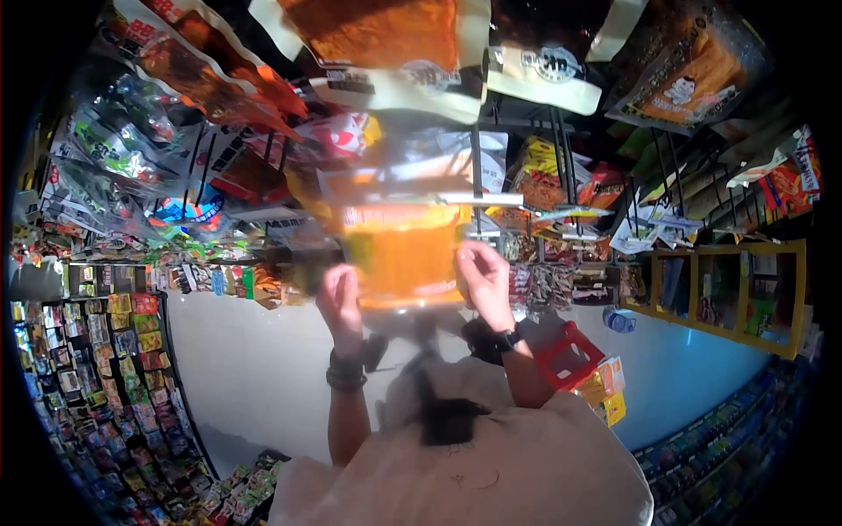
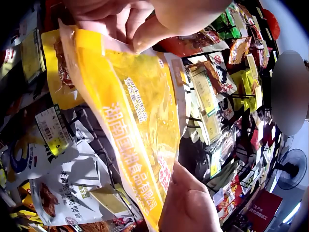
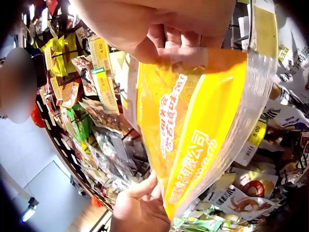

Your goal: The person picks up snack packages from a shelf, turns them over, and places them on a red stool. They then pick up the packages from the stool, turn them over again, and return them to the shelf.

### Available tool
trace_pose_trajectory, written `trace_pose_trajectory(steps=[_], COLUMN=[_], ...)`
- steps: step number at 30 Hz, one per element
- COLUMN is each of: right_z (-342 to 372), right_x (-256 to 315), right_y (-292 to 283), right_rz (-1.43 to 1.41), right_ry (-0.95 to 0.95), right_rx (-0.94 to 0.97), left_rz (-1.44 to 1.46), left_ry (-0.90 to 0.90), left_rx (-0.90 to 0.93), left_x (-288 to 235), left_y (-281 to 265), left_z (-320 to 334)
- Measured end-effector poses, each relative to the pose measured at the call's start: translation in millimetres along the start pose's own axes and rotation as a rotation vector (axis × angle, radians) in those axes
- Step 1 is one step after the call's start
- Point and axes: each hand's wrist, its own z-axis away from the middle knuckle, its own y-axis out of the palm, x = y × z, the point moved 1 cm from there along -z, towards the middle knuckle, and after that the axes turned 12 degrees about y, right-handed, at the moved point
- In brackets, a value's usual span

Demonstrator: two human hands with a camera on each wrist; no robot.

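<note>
Between both hands is an orange-yellow snack packet [image 1: 409, 254], held upright in front of the body and lit brightly in the head view. My left hand [image 1: 340, 302] pinches its left edge between thumb and fingers. The opposite edge is pinched by my right hand [image 1: 485, 279]. White and red Chinese lettering runs along the packet [image 2: 133, 130] in the left wrist view, over a yellow band. Seen from the right wrist, the packet [image 3: 193, 111] has a clear sealed border, and the right fingers [image 3: 190, 38] curl behind its edge.
Hanging snack bags [image 1: 386, 35] crowd the rack ahead, on metal hooks with price tags [image 2: 52, 129]. A red basket [image 1: 568, 355] stands low on the right, near a yellow-framed shelf [image 1: 741, 289]. Another packed shelf [image 1: 105, 368] lines the left side. Pale floor [image 1: 237, 368] shows below.
</note>
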Motion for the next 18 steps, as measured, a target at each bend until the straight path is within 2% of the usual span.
trace_pose_trajectory(steps=[3,5,6,8,9,10,11,12,13,14,15,16,17,18], right_z=[-13.2,-23.6,-31.1,-53.0,-65.3,-77.9,-101.2,-108.3,-122.5,-144.7,-142.6,-163.0,-179.4,-172.3], right_x=[8.5,16.0,21.8,32.9,42.1,51.2,51.9,66.8,74.0,81.7,99.3,99.3,95.8,89.5], right_y=[1.5,-0.1,1.4,-2.1,-1.9,-1.5,2.5,5.3,6.8,9.5,15.7,10.1,4.6,1.0], right_rz=[0.039,0.036,0.112,0.168,0.249,0.32,0.36,0.532,0.676,0.58,0.475,0.532,0.589,0.68], right_ry=[-0.152,-0.134,-0.223,-0.187,-0.23,-0.313,-0.649,-0.751,-0.829,-0.723,-0.54,-0.537,-0.536,-0.702], right_rx=[-0.043,-0.053,-0.086,-0.099,-0.139,-0.136,-0.222,-0.244,-0.335,-0.365,-0.282,-0.279,-0.275,-0.346], left_rz=[0.157,0.167,0.125,0.022,-0.01,-0.038,-0.049,-0.289,0.186,0.242,0.299,0.359,0.402,0.266], left_ry=[-0.009,-0.019,-0.008,-0.038,-0.048,-0.077,-0.073,-0.005,0.07,0.114,0.156,0.196,0.159,0.31], left_rx=[0.004,0.04,0.024,0.028,0.045,0.108,0.101,0.103,0.002,0.027,0.053,0.082,0.129,0.098], left_x=[24.9,23.6,23.3,13.7,16.0,24.1,44.1,76.8,90.0,85.4,78.4,76.3,93.9,96.1], left_y=[6.8,17.8,24.4,38.1,46.0,50.8,57.3,60.8,76.1,82.9,90.1,96.7,100.8,103.5], left_z=[-8.1,-19.1,-26.0,-48.1,-62.2,-78.8,-97.6,-117.7,-138.0,-149.3,-160.3,-172.0,-192.1,-183.7])
